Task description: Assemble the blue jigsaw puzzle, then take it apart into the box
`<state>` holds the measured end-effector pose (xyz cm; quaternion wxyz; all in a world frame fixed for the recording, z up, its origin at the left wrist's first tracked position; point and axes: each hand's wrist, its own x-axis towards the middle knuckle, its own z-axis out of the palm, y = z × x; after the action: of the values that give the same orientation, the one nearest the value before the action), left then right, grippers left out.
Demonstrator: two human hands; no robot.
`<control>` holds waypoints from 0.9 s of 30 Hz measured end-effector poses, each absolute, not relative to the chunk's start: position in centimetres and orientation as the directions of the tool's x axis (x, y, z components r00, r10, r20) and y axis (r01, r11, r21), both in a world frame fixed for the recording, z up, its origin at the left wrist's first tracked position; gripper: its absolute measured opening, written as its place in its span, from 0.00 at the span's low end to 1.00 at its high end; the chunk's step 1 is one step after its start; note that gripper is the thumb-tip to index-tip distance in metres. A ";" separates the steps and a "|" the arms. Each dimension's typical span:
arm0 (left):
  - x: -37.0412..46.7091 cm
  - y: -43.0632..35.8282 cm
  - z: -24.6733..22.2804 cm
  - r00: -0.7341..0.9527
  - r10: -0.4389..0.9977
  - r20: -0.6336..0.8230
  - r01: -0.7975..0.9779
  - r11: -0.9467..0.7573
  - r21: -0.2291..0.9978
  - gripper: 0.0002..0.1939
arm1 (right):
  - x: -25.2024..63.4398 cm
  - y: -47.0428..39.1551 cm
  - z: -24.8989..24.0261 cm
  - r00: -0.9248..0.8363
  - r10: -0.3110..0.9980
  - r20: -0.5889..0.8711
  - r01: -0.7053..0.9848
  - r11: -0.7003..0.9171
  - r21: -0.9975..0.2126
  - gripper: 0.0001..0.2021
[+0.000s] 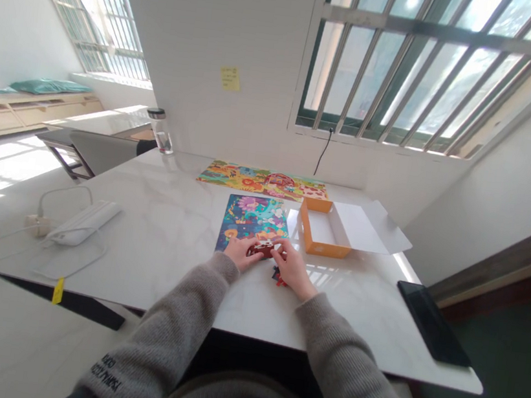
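My left hand (pixel 242 253) and my right hand (pixel 294 269) meet near the front edge of a blue underwater-scene jigsaw puzzle (pixel 256 218). Between them, the fingers of both hands are closed on dark red and white puzzle pieces (pixel 263 249), partly hidden by the fingers. How many pieces there are I cannot tell. Beneath my right hand, a few loose dark blue and red puzzle pieces (pixel 278 277) lie on the white table. My left wrist rests by the puzzle's lower left corner.
Behind lies a long farm-scene puzzle (pixel 262 181). An orange box (pixel 327 249) with its white lid folded back stands to the right. A black tablet-like slab (pixel 432 322) lies at the right edge, a white power strip (pixel 86 222) with cables at left, a bottle (pixel 161 132) farther back.
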<state>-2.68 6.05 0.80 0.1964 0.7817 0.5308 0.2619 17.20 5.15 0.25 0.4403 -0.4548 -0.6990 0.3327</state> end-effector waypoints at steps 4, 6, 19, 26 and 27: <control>-2.6 5.9 1.1 0.298 0.937 0.184 0.747 -0.349 0.566 0.13 | 18.1 5.4 0.8 -0.011 0.950 0.312 0.395 0.291 -0.872 0.13; -2.6 5.9 1.2 0.307 0.936 0.171 0.768 -0.350 0.537 0.15 | 18.6 5.5 1.0 0.003 0.949 0.314 0.444 0.280 -0.851 0.13; -2.4 5.6 1.4 0.313 0.936 0.161 0.813 -0.352 0.464 0.16 | 23.1 2.1 2.4 -0.598 0.791 0.130 0.437 0.458 -0.774 0.25; -2.5 5.7 1.3 0.322 0.935 0.148 0.824 -0.353 0.444 0.18 | 23.0 2.4 2.9 -0.574 0.814 0.089 0.620 0.503 -0.602 0.21; -2.5 5.7 1.3 0.324 0.935 0.146 0.824 -0.354 0.443 0.18 | 23.0 2.7 2.9 -0.554 0.826 0.104 0.635 0.500 -0.589 0.18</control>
<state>-2.52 5.73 1.31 0.1455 0.8004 0.5493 0.1909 23.01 2.66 2.93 0.1902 -0.4324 -0.8449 0.2512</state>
